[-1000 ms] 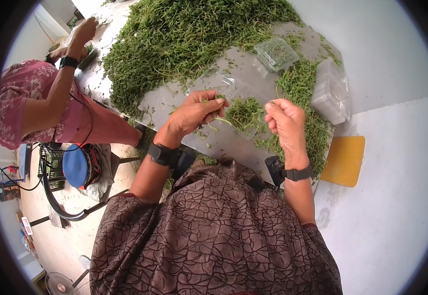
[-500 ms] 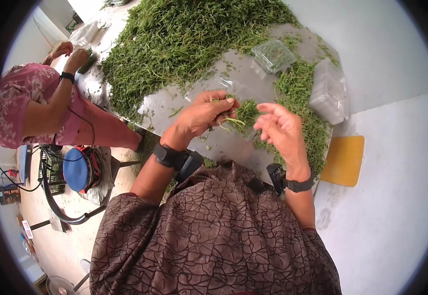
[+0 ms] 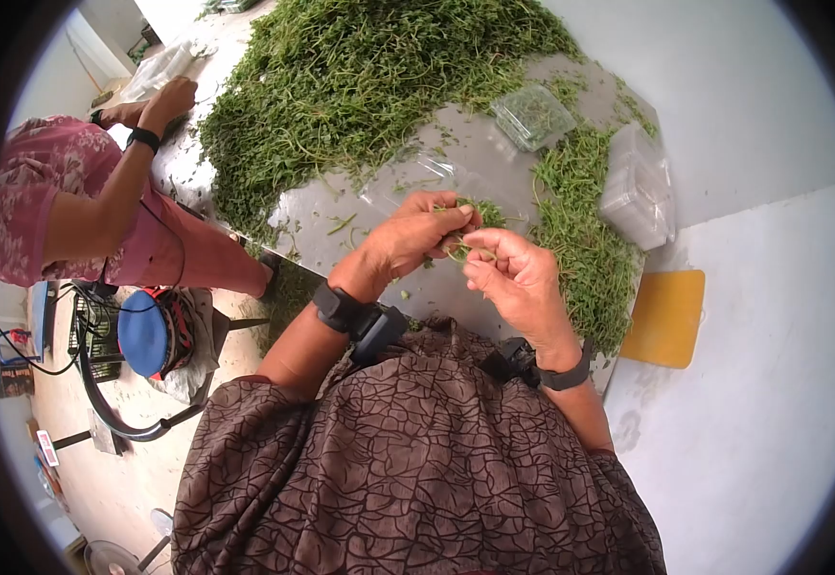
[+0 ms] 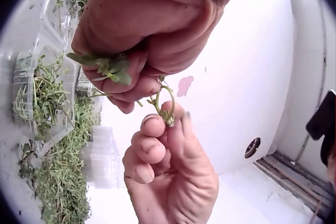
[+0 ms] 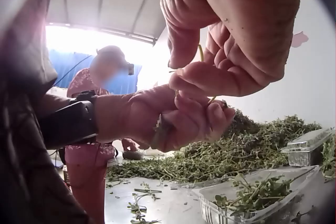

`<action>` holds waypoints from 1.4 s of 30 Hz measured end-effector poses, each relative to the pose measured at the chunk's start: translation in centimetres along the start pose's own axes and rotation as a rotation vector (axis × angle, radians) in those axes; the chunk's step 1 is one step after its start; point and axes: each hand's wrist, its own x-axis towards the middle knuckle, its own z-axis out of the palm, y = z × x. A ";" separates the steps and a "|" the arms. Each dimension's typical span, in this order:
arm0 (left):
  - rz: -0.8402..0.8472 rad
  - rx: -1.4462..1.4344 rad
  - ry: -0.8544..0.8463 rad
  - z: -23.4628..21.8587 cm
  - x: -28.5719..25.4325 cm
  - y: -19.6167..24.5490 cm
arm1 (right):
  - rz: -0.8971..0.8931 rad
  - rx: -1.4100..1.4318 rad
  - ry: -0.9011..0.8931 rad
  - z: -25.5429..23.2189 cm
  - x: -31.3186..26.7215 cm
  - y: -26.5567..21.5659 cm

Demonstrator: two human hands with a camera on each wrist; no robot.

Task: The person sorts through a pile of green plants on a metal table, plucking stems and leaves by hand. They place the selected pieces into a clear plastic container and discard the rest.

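L hand (image 3: pixel 408 240) is gripping a small bunch of leafy greens, fingers curled round it; R hand (image 3: pixel 523 283) is pinching the lower end of a thin, light-green stem (image 4: pixel 174 100) btwn thumb & fingertips, so both grips are holding greenery. The stem is spanning the short gap btwn the hands, above the worktop (image 3: pixel 317 220). In the L wrist view its long axis is running roughly up-down, bowing out to one side, while a leafy tip (image 4: pixel 113 71) is poking out of L hand toward that view's left edge.

The stem is looking slim & smooth, w/ small nodes; the tip is showing small, rounded, fleshy leaves.

The R wrist view is showing an open clear plastic box (image 5: pixel 210 214) w/ loose sprigs inside, below the hands; in the head view the hands are partly hiding it. Only the head view is showing a yellow board (image 3: pixel 669 318) beside the worktop (corners rounded). It's also showing a big heap of green stems (image 3: pixel 360 77), a lidded clear box (image 3: pixel 532 117) & a stack of clear plastic boxes (image 3: pixel 635 187) at R. A person in a pink floral top (image 3: pixel 34 182) is standing at L.
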 end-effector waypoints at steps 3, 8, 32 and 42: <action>-0.012 0.024 -0.011 0.2 -0.2 0.2 | 0.012 -0.039 0.043 0.0 0.2 -0.3; -0.054 0.006 0.081 -0.2 -0.8 0.0 | 0.004 -0.014 0.191 -1.2 0.4 -1.5; 0.009 0.192 -0.209 1.3 -1.6 1.4 | 0.218 0.008 -0.037 -1.6 1.0 -0.3; -0.082 0.197 -0.284 1.5 -1.1 1.3 | 0.243 0.061 0.008 -1.3 1.5 0.0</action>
